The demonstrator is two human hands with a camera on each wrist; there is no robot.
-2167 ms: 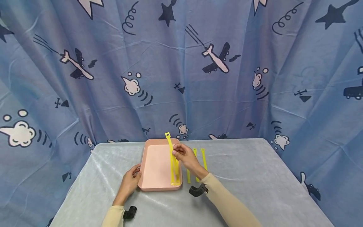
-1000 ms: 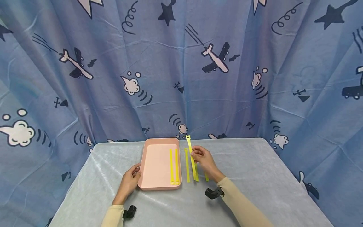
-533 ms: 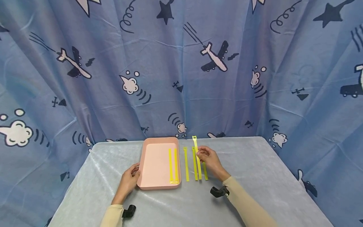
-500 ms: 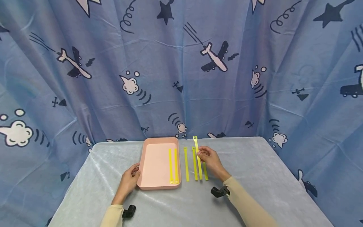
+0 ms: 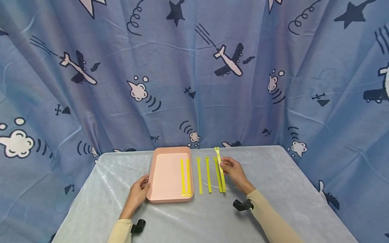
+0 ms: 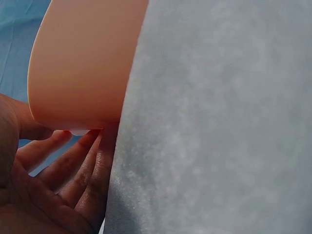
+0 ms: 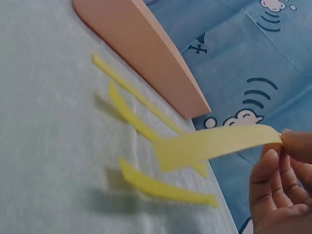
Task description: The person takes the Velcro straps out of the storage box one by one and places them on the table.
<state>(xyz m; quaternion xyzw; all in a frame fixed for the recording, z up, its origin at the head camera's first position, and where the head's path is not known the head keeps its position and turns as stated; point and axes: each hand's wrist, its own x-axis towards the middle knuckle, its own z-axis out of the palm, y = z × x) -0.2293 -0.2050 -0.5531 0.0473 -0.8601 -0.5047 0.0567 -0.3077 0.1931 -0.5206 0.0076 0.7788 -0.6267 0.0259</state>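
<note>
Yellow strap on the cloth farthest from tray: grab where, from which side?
Probably pinch the strap by its near end, coming from the person's side: in the right wrist view that end curls up off the cloth, shadow beneath.

Blue patterned curtain (image 5: 170, 116) — grey tablecloth (image 5: 275, 179)

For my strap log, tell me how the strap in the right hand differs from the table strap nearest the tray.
The held strap is pinched in the right hand; the table strap is untouched. The held strap is off the cloth; the table strap lies on it. Both are long and yellow.
</note>
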